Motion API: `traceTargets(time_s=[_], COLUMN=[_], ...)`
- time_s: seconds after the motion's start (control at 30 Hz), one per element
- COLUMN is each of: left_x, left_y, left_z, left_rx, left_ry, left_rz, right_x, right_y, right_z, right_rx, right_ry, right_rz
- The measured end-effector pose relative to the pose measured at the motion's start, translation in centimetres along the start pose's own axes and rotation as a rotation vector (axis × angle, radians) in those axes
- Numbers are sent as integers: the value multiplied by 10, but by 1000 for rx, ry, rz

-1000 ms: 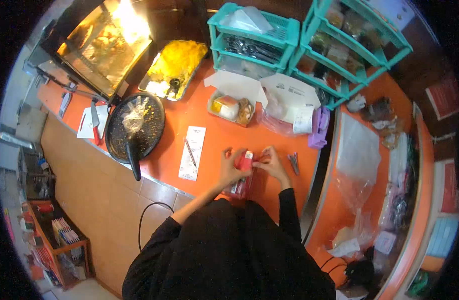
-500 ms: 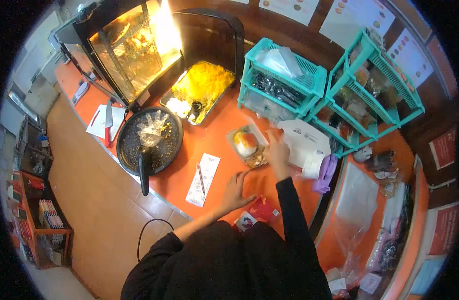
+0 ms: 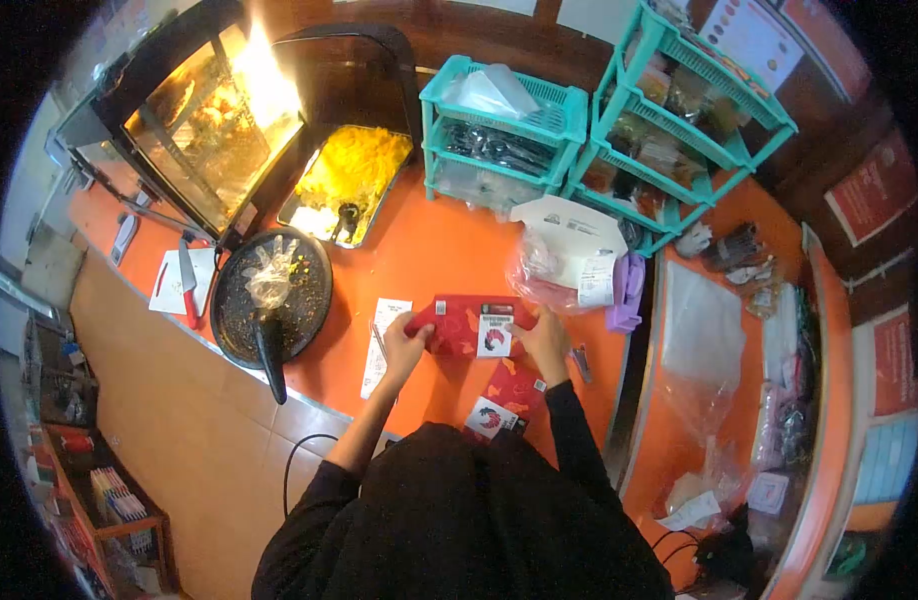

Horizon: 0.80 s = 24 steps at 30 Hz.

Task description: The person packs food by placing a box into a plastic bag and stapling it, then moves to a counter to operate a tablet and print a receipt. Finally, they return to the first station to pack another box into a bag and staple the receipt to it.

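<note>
A red patterned food box [image 3: 454, 325] with a white label lies across the counter in front of me. My left hand [image 3: 407, 345] grips its left end, fingers closed on the edge. At its right end, my right hand [image 3: 545, 345] is closed on the edge too. A second red patterned package [image 3: 512, 388] with a white label is nearer my body, partly hidden by my clothing. Beside my left hand lies a paper slip [image 3: 375, 372] with a pen on it. The container of rice and egg cannot be seen now.
A black pan [image 3: 241, 325] holds a clear plastic glove [image 3: 272, 275]. Behind it are a tray of yellow rice [image 3: 354, 170] and a lit glass cabinet [image 3: 194, 130]. Teal racks [image 3: 549, 135] stand at the back, a white carton [image 3: 574, 235] before them. A knife [image 3: 188, 280] lies left.
Both hands have come to the red box, which now lies where the open container with rice and egg was in view. The camera view has shifted.
</note>
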<state>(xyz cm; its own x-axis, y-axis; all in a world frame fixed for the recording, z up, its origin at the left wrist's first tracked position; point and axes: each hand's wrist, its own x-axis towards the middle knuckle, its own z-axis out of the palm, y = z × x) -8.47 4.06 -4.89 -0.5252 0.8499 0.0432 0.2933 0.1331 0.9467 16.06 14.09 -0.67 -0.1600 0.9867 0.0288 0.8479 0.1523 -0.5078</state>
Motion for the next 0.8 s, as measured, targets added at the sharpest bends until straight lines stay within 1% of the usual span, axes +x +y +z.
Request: traceTargets(time_s=[0.03,0.07,0.1,0.13,0.17,0.23,0.27,0.3,0.33,0.37,0.4,0.43,0.47,0.53,0.57,0.6,0.63,0.7,0.73,0.8], left_x=[5,15,18,19,13,-4,-11,-12,-12,-12,-11,-7,-2,0,-3,-4,-3,-8,-13,-10], left_y=[-26,-76,-86,-80,-75,-35,-25,-24,-23,-22,-19,-31,-43,-30,15,41,27,-11,-1,-11], left_z=[13,37,45,49,51,48,48,50,51,53,53,54,52,41,23,14,17,26,22,25], left_rx=[61,120,214,308,440,705,748,759,768,777,707,682,657,586,536,485,255,-209,-281,-127], left_ry=[87,175,211,250,231,186,87,30,-23,-75,-35,-49,-61,-99,-126,-157,-127,-68,-118,-77], left_rz=[49,101,135,165,179,207,240,221,201,180,163,194,220,189,136,84,133,210,154,44], right_x=[-3,-9,-13,-18,-23,-34,-35,-37,-38,-36,-32,-29,-27,-22,-25,-36,-42,-40,-42,-44], right_y=[5,8,10,10,11,3,4,-1,-5,-3,-2,1,6,23,21,12,8,22,25,30], right_z=[14,31,42,50,58,62,75,79,82,80,77,77,77,84,74,54,43,65,70,69], right_rx=[23,24,58,90,120,14,-17,-48,-3,-37,-68,-99,-66,3,151,299,444,727,868,707], right_ry=[88,142,264,385,505,387,322,257,209,180,153,125,112,87,114,141,167,238,273,221], right_rz=[21,78,25,-29,-80,-25,21,66,123,122,118,112,87,29,-6,-38,-67,-85,-94,-37])
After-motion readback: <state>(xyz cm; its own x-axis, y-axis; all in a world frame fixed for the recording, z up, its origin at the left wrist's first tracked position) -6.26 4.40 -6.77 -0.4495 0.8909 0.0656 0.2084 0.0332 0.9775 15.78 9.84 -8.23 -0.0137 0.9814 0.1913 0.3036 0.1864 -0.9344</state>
